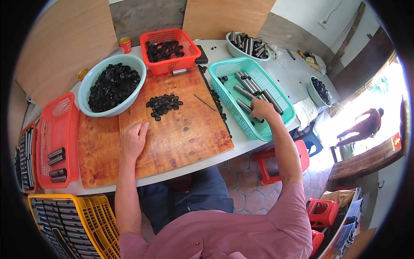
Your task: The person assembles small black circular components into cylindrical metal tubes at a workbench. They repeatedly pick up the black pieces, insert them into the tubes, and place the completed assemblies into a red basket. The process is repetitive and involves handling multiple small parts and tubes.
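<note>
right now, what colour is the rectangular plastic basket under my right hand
The rectangular plastic basket is turquoise; see the head view.

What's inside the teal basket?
The teal basket holds several metal tubes and a few small black pieces. The right hand covers part of the tubes; whatever lies beneath it can't be seen.

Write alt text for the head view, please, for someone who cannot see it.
The right hand touches metal tubes in a turquoise basket; the left hand is near small black parts on a wooden board. Beyond the left hand is a pale bowl of black pieces.
</note>
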A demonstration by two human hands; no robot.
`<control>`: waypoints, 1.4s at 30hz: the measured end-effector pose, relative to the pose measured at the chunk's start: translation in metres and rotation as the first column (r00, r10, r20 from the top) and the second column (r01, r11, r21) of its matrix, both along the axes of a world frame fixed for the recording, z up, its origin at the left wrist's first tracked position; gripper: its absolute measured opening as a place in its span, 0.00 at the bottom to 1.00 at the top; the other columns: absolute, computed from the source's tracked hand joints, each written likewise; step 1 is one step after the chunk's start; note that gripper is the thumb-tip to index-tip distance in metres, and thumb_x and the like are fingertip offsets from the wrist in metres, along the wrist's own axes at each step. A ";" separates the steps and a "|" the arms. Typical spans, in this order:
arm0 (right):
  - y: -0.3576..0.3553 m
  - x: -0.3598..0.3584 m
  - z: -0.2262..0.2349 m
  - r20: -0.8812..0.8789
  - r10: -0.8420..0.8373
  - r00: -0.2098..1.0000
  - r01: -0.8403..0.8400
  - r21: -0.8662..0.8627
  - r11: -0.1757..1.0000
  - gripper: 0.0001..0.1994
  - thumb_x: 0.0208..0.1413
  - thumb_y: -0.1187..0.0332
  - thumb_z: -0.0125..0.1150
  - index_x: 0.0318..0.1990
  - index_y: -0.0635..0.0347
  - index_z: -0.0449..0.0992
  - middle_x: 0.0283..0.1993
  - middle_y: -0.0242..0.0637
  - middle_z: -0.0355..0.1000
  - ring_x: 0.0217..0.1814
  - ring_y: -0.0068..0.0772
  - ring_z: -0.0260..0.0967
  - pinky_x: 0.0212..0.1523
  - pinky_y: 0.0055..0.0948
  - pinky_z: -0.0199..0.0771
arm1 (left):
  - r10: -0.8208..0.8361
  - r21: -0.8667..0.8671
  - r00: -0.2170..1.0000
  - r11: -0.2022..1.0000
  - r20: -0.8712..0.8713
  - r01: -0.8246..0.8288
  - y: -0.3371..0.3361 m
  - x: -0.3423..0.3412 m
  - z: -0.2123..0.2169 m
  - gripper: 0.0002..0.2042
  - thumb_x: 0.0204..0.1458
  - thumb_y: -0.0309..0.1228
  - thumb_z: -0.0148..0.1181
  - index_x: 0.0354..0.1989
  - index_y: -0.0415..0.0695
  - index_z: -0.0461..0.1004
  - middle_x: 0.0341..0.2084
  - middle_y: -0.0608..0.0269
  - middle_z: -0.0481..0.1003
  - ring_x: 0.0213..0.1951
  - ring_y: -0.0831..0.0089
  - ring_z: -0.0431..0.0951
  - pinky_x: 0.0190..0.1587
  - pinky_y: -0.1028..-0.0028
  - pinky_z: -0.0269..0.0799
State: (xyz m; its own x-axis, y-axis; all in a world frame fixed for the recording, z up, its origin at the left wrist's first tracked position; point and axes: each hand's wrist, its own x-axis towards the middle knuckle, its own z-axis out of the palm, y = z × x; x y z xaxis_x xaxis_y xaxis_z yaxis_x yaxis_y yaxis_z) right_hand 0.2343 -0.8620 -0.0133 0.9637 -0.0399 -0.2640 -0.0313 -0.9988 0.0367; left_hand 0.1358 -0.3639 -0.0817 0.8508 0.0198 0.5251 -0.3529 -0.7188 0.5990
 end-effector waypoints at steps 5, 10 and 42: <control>-0.013 0.004 -0.005 0.053 -0.036 0.998 0.029 0.114 0.993 0.20 0.47 0.61 0.71 0.48 0.57 0.83 0.47 0.48 0.82 0.52 0.49 0.79 0.53 0.45 0.77 | -0.011 -0.017 1.000 1.000 -0.006 0.011 0.000 0.001 -0.004 0.19 0.62 0.34 0.62 0.22 0.35 0.68 0.22 0.47 0.69 0.28 0.47 0.72 0.31 0.55 0.65; -0.006 -0.013 0.050 0.202 -0.190 0.961 0.038 0.582 0.812 0.19 0.57 0.64 0.63 0.53 0.67 0.80 0.43 0.45 0.81 0.47 0.36 0.80 0.50 0.33 0.77 | -0.018 0.000 1.000 1.000 -0.002 0.018 -0.002 0.000 0.001 0.19 0.62 0.34 0.62 0.22 0.35 0.68 0.22 0.46 0.69 0.28 0.46 0.72 0.31 0.54 0.65; 0.245 -0.003 -0.049 0.546 0.236 0.804 -0.534 0.487 0.691 0.15 0.55 0.63 0.65 0.46 0.61 0.77 0.47 0.53 0.77 0.46 0.60 0.78 0.45 0.54 0.78 | -0.436 -0.983 0.888 -0.034 -0.147 -0.179 -0.042 -0.029 -0.007 0.13 0.68 0.38 0.56 0.53 0.43 0.73 0.37 0.62 0.76 0.31 0.72 0.78 0.33 0.70 0.78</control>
